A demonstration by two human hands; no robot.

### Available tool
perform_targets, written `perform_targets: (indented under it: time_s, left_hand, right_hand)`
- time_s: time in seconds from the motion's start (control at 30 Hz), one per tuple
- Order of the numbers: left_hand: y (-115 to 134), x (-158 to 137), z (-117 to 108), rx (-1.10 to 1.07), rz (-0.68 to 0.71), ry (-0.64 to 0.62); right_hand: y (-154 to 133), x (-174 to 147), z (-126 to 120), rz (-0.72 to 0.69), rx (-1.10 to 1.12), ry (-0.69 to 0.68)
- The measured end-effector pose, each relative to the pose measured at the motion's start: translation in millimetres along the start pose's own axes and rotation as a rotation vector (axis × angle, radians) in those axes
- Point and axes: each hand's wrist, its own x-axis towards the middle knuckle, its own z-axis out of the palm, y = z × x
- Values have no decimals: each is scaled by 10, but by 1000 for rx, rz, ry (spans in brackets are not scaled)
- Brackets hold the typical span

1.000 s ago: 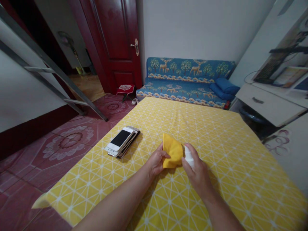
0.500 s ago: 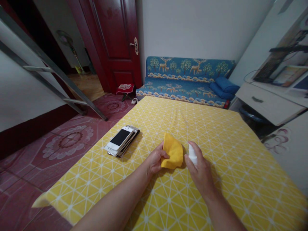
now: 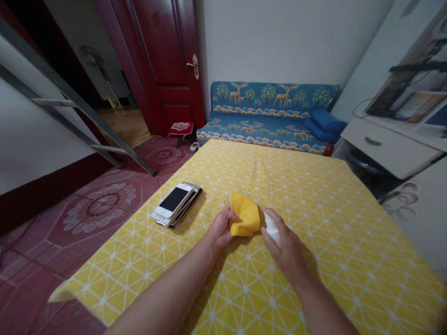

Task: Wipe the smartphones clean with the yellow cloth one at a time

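A yellow cloth (image 3: pixel 245 216) is held up above the table, its left edge pinched by my left hand (image 3: pixel 222 228). To the right of it, my right hand (image 3: pixel 284 246) is wrapped around a small white spray bottle (image 3: pixel 271 227). The bottle's top points toward the cloth, and my fingers hide part of it. A stack of several phones (image 3: pixel 174 204) lies to the left of my hands, with a white phone with a dark screen on top.
A yellow tablecloth with white lines (image 3: pixel 139 279) covers the table. Behind it stands a blue deer-patterned sofa (image 3: pixel 258 118). A metal ladder (image 3: pixel 84 111) leans at the left, near a red door (image 3: pixel 164 56). At the right is a white desk (image 3: pixel 387 144).
Both hands have shifted a little to the left, carrying the cloth and the spray bottle. The bottle is now tilted more toward the cloth. The phones have not moved.
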Motion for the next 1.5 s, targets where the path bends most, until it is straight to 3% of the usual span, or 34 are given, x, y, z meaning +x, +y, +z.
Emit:
perform_targets:
  time_s: [0.17,0.3,0.47,0.63,0.87,1.03,1.13,1.2,1.3,1.37,1.43,1.5]
  left_hand:
    - [32,8,-21,-119,-3,17]
    - [-22,27,-33,-83,-83,10]
    - [-107,34,11,97,-67,70]
    - [-104,27,62,180,-72,43]
    - [-120,65,65,184,-82,85]
    - [-92,62,107,234,-152,109]
    - [-89,75,114,194,-153,121]
    - [-99,85,104,165,-106,128]
    - [-115,87,79,140,-63,123]
    - [-117,81,63,127,-49,121]
    - [-114,72,56,116,-35,122]
    - [-113,63,58,110,-26,117]
  right_hand:
    - [-14,2,40,-13,34,-1]
    - [-2,60,24,185,79,161]
    - [88,260,-26,466,389,281]
    - [35,814,51,434,707,321]
    - [-378,1760,739,157,586,41]
    - [-400,1938,1295,145,457,-26]
    - [-322,1929,1452,182,421,-95]
    - [-275,1933,1429,199,407,-130]
    - [-195,1909,1186,207,398,-125]
    - [-99,1801,931,209,391,-59]
    - [38,1570,664,212,404,90]
    - [183,1233,437,317,394,204]
